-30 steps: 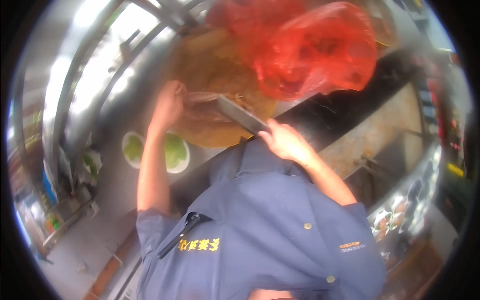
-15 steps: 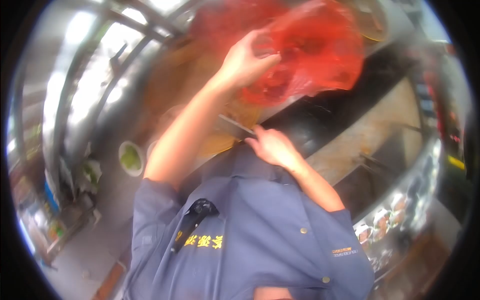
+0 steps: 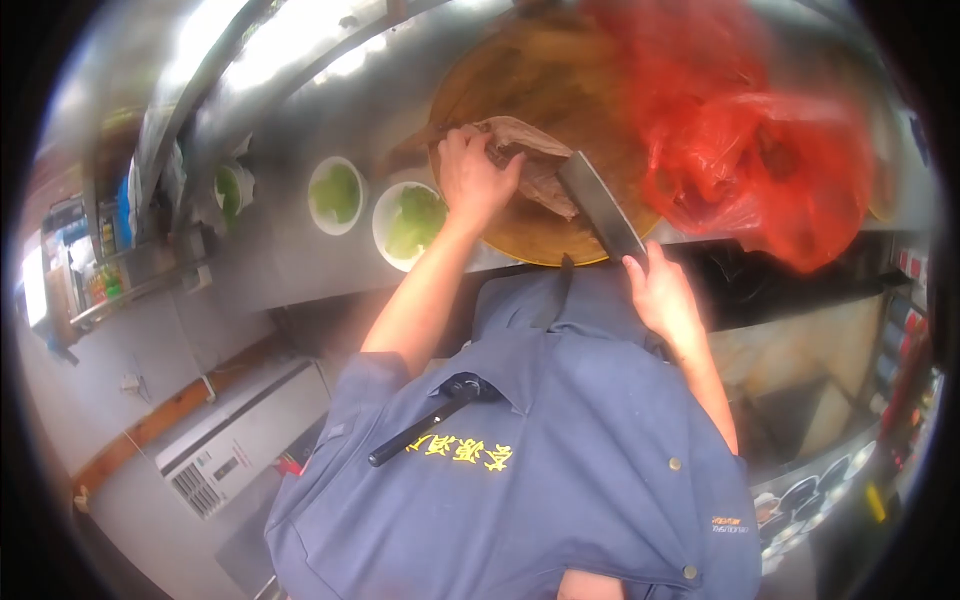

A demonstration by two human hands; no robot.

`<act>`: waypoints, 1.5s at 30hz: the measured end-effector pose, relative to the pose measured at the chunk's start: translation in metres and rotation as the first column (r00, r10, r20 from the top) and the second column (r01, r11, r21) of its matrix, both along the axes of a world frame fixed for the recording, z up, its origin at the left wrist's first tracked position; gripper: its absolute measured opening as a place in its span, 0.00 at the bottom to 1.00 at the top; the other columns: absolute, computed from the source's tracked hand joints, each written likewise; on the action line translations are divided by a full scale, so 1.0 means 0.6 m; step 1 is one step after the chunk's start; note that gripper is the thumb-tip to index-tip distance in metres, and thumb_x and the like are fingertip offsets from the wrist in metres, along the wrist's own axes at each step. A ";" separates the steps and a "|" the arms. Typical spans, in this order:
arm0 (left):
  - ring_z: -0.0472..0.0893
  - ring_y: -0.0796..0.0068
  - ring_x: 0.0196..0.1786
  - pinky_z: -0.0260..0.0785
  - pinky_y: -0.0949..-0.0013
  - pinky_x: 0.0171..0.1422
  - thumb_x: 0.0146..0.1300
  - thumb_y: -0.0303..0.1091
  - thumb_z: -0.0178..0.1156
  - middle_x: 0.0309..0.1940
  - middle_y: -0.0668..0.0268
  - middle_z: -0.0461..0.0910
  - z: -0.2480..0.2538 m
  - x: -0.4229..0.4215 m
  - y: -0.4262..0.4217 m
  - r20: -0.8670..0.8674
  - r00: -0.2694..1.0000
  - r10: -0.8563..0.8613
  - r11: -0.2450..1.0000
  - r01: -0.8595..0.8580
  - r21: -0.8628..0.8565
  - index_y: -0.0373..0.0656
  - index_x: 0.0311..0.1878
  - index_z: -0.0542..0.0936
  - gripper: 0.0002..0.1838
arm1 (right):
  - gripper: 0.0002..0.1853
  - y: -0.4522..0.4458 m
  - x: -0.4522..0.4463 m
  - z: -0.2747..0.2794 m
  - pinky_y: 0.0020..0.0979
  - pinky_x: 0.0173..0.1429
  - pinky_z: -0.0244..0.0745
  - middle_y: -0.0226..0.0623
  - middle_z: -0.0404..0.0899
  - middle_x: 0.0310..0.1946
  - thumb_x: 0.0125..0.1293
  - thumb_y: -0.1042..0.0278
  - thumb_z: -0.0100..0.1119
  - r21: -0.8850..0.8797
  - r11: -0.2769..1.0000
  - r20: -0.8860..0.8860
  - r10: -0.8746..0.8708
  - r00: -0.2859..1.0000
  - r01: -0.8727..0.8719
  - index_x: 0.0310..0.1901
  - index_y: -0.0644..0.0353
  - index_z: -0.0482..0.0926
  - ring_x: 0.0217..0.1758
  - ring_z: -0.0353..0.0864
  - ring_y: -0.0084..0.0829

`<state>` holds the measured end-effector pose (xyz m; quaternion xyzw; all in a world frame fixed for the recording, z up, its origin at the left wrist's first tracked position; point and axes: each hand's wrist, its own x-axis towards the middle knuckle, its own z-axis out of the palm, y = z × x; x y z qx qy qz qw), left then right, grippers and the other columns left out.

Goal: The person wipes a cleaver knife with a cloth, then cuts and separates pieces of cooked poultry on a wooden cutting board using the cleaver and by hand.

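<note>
My left hand (image 3: 478, 178) is closed on a piece of brown meat (image 3: 545, 180), its fingers curled over the left end. The meat lies on a round wooden chopping board (image 3: 570, 80). My right hand (image 3: 665, 297) grips a cleaver (image 3: 603, 212) by its handle, at the near edge of the board. The blade slants up and left, its tip end beside the right side of the meat; whether they touch I cannot tell. A crumpled red plastic bag (image 3: 770, 165) lies right of the board, overlapping it.
Left of the board stand two white bowls with green leaves, one nearer (image 3: 408, 225) and one farther (image 3: 337, 195). Another bowl of greens (image 3: 233, 190) is farther left. A white appliance (image 3: 245, 440) sits low on the left. Black plastic (image 3: 740, 285) hangs below the red bag.
My left hand has left the red bag and come down onto the meat. The cleaver stays in my right hand, its blade now in plain sight. My view has turned, shifting the scene.
</note>
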<state>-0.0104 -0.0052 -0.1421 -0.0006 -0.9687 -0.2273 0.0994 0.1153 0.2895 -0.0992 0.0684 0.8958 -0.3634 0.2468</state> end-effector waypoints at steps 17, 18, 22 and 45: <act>0.90 0.42 0.45 0.83 0.44 0.48 0.67 0.41 0.62 0.38 0.44 0.89 0.011 -0.084 -0.015 0.439 0.898 0.002 0.926 0.165 -0.340 0.40 0.37 0.91 0.15 | 0.22 -0.001 -0.004 0.012 0.59 0.46 0.83 0.61 0.87 0.33 0.80 0.48 0.56 0.015 1.000 0.024 -0.001 1.000 0.001 0.52 0.65 0.78 0.41 0.89 0.65; 0.90 0.43 0.44 0.82 0.44 0.47 0.69 0.42 0.63 0.39 0.44 0.90 0.007 -0.086 -0.010 0.460 0.888 -0.008 0.932 0.173 -0.318 0.39 0.38 0.91 0.16 | 0.23 0.008 0.001 0.006 0.59 0.46 0.84 0.59 0.88 0.35 0.80 0.48 0.56 0.012 0.999 0.066 0.029 0.997 -0.030 0.53 0.65 0.78 0.42 0.90 0.62; 0.91 0.44 0.48 0.84 0.46 0.51 0.75 0.50 0.61 0.42 0.46 0.90 -0.018 -0.082 -0.022 0.379 0.922 -0.075 0.844 0.261 -0.469 0.37 0.43 0.90 0.23 | 0.21 0.009 0.026 0.007 0.59 0.49 0.85 0.59 0.88 0.40 0.81 0.49 0.56 -0.068 0.997 0.036 -0.033 0.999 0.036 0.56 0.62 0.79 0.46 0.90 0.62; 0.85 0.72 0.58 0.78 0.65 0.65 0.75 0.34 0.72 0.58 0.60 0.87 0.209 -0.106 0.326 0.193 0.560 -0.806 0.378 0.235 0.896 0.36 0.67 0.83 0.22 | 0.21 -0.004 0.012 0.012 0.57 0.57 0.82 0.58 0.88 0.43 0.81 0.49 0.57 -0.002 0.998 0.038 -0.064 0.997 0.064 0.55 0.64 0.79 0.51 0.89 0.62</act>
